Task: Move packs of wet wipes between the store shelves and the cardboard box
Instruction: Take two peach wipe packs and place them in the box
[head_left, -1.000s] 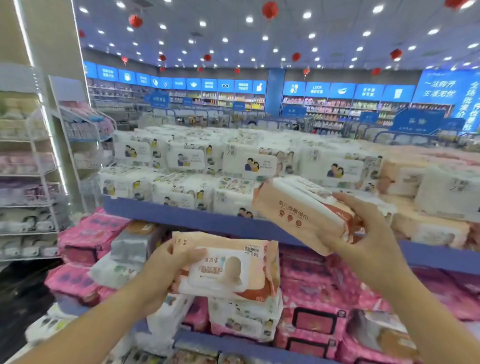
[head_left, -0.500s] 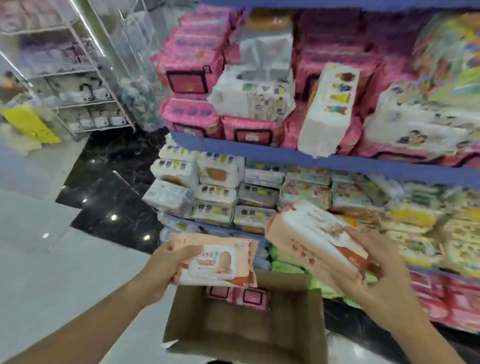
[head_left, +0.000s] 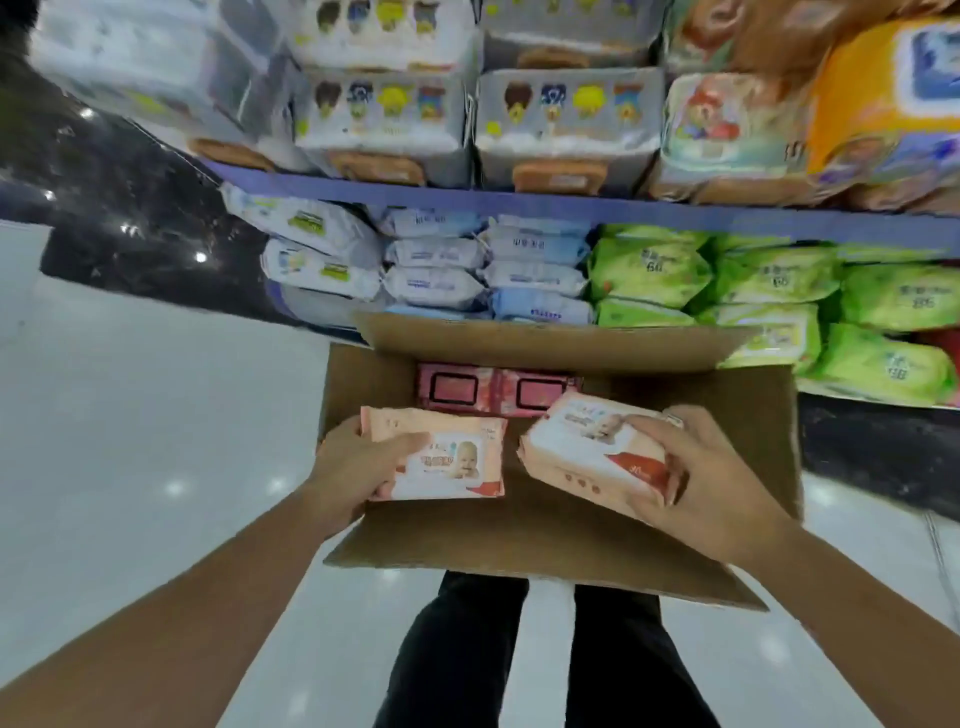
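- Glossy pale floor tiles (head_left: 130, 415) fill the left, where a second ago the view took in upper shelves and the ceiling; the head has since tipped down past the middle shelves to the bottom ones.
- Left hand (head_left: 353, 467), which was up at shelf height, is now down over the cardboard box (head_left: 545, 535), its fingers curled tight round the left end of a peach wipes pack (head_left: 441, 457) held flat, label up.
- Two pink packs (head_left: 498, 389) lie side by side against the box's far wall, apart from both held packs.
- Right hand (head_left: 711, 483) has come down too, clamped over the right end of a second peach pack (head_left: 597, 452), tilted, just beside the first.
- Green packs (head_left: 779, 280) sit on the low shelf behind the box.
- Judgement: this is shelf-to-box loading, and both packs look ready to be set down in the bare near part.
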